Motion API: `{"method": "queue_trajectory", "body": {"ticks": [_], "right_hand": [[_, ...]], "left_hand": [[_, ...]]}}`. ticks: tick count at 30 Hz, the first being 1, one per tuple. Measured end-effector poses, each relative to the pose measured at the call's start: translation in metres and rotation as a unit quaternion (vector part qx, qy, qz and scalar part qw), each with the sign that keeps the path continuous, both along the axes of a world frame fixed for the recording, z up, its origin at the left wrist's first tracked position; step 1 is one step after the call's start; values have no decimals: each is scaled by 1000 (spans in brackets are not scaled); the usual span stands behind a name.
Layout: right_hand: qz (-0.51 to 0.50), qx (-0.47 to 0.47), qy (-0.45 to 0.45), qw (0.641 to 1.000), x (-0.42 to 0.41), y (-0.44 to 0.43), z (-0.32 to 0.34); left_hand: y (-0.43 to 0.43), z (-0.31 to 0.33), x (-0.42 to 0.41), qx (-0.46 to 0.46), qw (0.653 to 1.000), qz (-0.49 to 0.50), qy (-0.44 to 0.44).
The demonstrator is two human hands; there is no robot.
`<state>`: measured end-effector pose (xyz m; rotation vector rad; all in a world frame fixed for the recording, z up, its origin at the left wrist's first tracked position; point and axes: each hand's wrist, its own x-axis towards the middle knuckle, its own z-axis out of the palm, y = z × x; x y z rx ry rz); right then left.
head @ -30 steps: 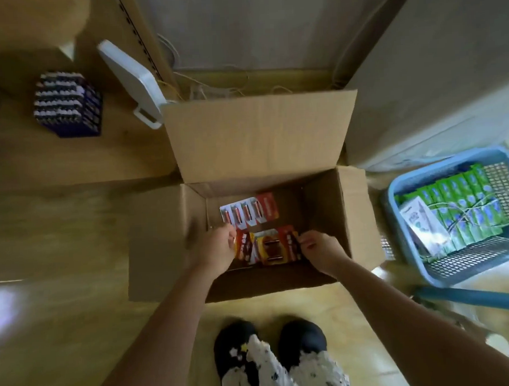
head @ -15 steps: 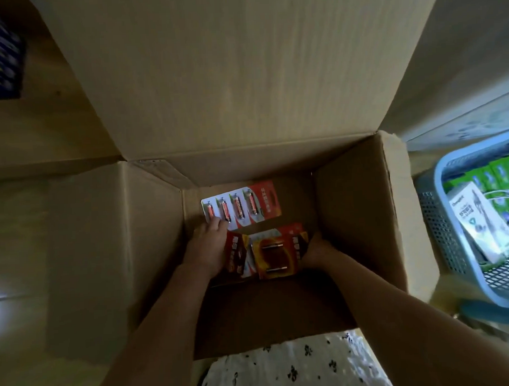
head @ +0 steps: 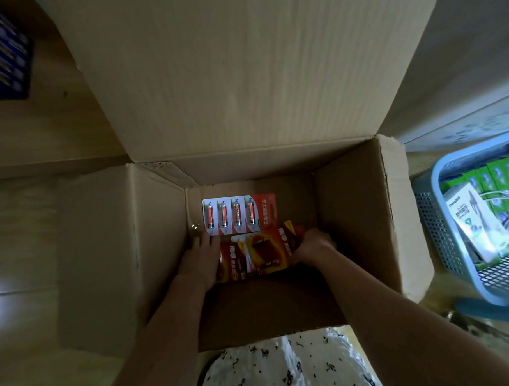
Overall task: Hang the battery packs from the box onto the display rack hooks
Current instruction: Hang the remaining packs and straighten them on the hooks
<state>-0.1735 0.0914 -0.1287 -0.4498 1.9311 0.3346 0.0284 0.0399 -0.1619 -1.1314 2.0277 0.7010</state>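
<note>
Since 0.5 s ago view's dropped closer into box (head: 365, 217), both hands low on its floor: left hand (head: 202, 258) flat on packs (head: 250, 257), right hand (head: 312, 245) curled at their edge; I'd judge cards stiff, slick, battery-heavy, so pinch top hang-hole edge.

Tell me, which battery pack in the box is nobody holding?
The white-and-red battery pack with four slim batteries, flat at the far end of the cardboard box. The dark red packs nearer the person sit between the left hand and right hand.
</note>
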Motion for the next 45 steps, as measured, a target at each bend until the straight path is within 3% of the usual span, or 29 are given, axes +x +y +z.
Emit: {"method": "queue_trajectory", "body": {"ticks": [6, 9, 13, 17, 23, 29, 34, 39, 45], "right_hand": [[11, -49, -70, 996, -5, -4, 2], [10, -99, -76, 992, -7, -3, 20], [22, -183, -11, 983, -4, 4, 69], [29, -258, 17, 965, 6, 6, 141], [-28, -367, -18, 930, 22, -5, 274], [-85, -443, -81, 889, 67, -25, 411], [-106, -513, -120, 843, 118, -46, 486], [-117, -562, -168, 801, 178, -73, 536], [-129, -602, -162, 771, 247, -106, 562]], "left_hand": [[0, -4, 5, -47, 993, -106, -18], [-5, 11, 1, -15, 1000, -24, 9], [-3, 63, -1, -22, 987, 134, 81], [-1, 137, -1, -55, 930, 298, 209], [-8, 268, 19, 6, 823, 480, 303], [-17, 416, 68, -1, 767, 518, 380], [-26, 507, 122, -48, 714, 554, 426], [-29, 552, 177, -81, 667, 576, 465], [-43, 567, 249, -102, 647, 571, 495]]}}
